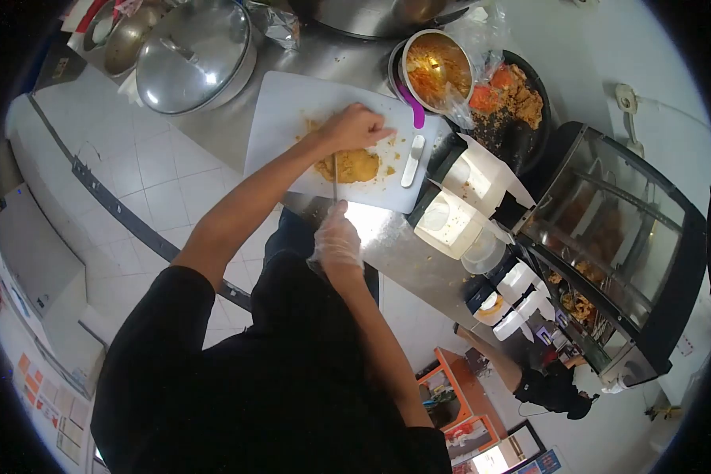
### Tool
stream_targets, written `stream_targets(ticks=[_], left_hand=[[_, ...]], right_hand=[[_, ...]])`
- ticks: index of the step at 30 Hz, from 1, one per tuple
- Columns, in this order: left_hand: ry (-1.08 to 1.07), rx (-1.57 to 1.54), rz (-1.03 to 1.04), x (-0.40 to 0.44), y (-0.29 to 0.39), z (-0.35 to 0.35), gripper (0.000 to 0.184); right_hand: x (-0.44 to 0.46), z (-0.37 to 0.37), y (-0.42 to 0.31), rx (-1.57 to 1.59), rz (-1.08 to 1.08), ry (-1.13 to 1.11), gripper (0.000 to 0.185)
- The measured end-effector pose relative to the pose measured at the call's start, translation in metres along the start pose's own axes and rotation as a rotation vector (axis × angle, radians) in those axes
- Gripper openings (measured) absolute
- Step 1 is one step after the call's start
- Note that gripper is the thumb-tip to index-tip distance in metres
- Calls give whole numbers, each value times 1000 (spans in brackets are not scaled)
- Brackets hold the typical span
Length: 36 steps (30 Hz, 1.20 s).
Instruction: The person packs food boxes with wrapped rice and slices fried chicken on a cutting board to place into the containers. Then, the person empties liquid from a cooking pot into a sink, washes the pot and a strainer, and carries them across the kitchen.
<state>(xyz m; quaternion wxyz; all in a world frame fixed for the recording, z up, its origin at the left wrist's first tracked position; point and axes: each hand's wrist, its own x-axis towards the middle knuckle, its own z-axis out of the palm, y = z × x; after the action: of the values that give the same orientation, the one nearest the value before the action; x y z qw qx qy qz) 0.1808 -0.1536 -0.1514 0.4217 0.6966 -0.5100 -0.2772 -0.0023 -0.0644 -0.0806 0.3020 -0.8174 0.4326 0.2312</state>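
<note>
My right hand (340,238), in a clear plastic glove, is closed round the handle of a knife (336,178). The blade lies across a flat piece of golden fried food (359,166) on a white cutting board (280,118). My left hand (357,128), with fingers curled, is just beyond the food over the board. Whatever it may hold is hidden. Crumbs lie around the piece. A white oblong object (412,162) rests at the board's right side, near a purple handle (413,107).
A lidded pot (193,55) stands left of the board. Beyond it are a metal bowl (438,69) with orange sauce and a black pan (521,142) of crumbs. Open takeaway boxes (458,221) and a glass display case (608,237) stand right. Another person (551,391) is lower right.
</note>
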Motion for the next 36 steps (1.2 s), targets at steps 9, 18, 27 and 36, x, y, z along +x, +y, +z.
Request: stream_targets(ticks=[9,18,27,36], left_hand=[[95,-164,56,13,20,5,48],[139,-171,174,10,7,19,40],[93,-95,328,15,-4,27,35],[-52,-192,281,14,14,42,33]], right_hand=[[-20,-38,3,56,5,-11,32],[-5,-27,4,79,12,76,24],[16,37,27,177,-17,196,21],[21,14,42,204,172,-50,36]])
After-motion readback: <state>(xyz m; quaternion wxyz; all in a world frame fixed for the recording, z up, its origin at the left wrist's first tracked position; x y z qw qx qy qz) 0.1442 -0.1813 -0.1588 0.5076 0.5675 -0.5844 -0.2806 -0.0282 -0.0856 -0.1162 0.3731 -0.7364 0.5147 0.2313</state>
